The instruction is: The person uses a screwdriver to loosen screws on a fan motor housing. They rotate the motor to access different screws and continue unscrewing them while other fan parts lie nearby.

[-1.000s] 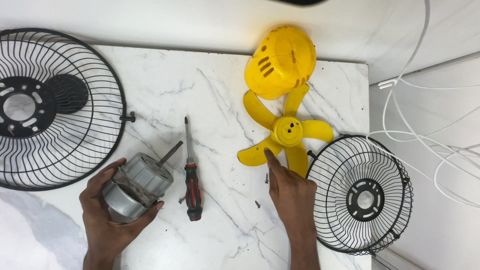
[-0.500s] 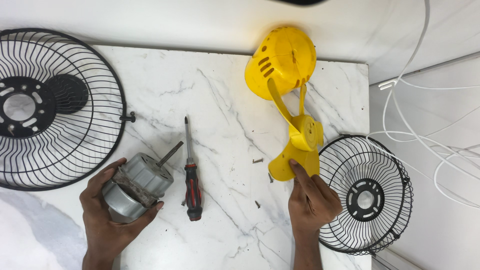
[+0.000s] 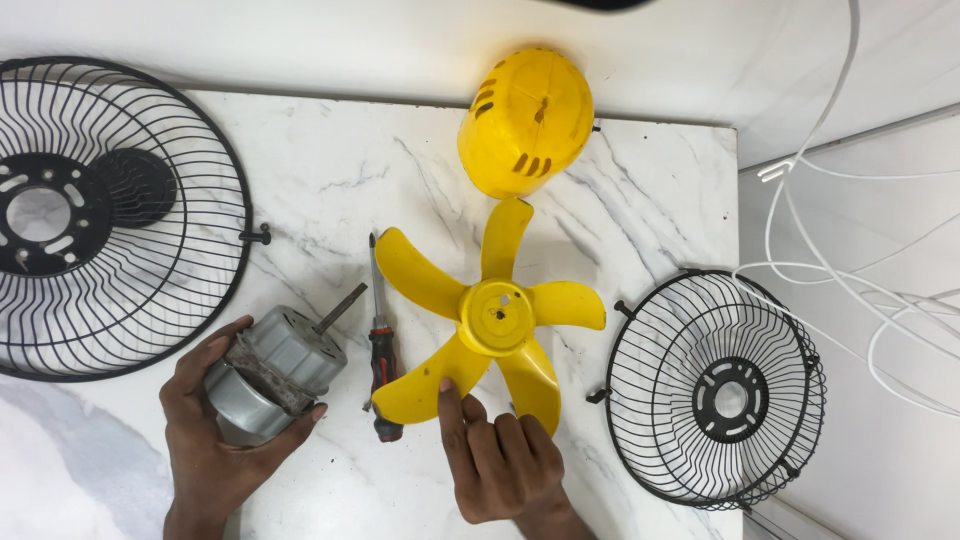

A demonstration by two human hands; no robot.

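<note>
Moved: we are laying the blade [image 3: 495, 318] flat now, left of where it stood tilted.
Right hand [image 3: 503, 462]: fingers pressing its lower lobes, not pinching.
Left hand [image 3: 215, 432]: cupping motor [image 3: 272, 370], shaft pointing up-right toward blade.

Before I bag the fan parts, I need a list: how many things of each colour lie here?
Yellow: 2, blade and rear cover
Black: 2 wire guards
Silver: 1 motor, in left hand
Red-black: 1 screwdriver
Total: 6
</note>
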